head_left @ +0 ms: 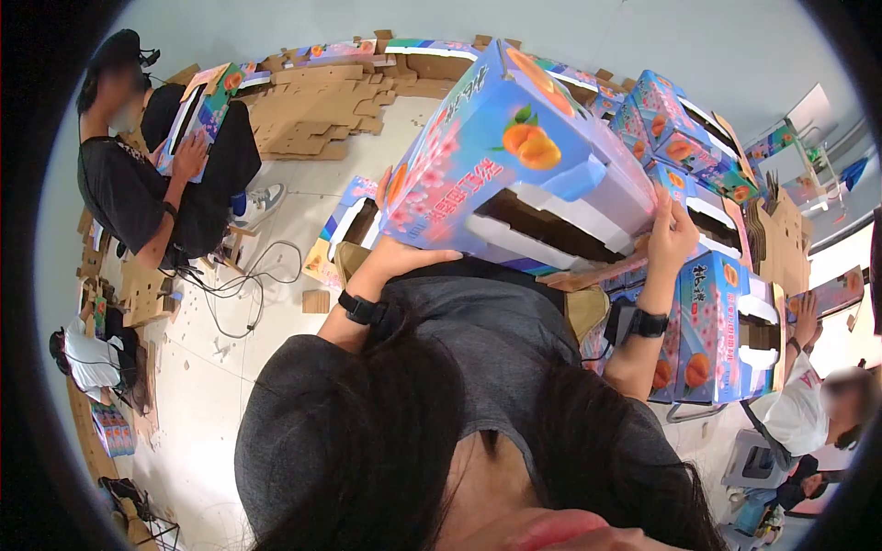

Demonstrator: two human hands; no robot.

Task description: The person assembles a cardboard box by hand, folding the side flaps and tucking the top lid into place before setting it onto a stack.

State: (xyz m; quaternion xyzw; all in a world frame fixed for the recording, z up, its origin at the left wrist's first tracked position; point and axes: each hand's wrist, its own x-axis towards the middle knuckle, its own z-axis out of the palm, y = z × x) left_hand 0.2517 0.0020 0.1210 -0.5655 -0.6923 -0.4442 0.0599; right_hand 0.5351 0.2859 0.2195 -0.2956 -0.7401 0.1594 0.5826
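Note:
A blue and pink fruit carton (542, 174) printed with peaches and blossoms is tilted in front of my chest, above my lap. It has a long slot in the side facing me, with white flap edges around the dark inside. My left hand (409, 257) grips the carton's lower left corner, thumb along the near edge and fingers partly hidden behind it. At the right end, my right hand (672, 230) pinches the carton's edge near a flap. Black bands circle both wrists.
Similar folded cartons (707, 321) are stacked close on my right, and another carton (354, 225) stands at left. Flat brown cardboard (308, 110) lies along the wall. A black cable (253, 294) loops on the floor. A seated person (138, 174) at left handles a carton; others work nearby.

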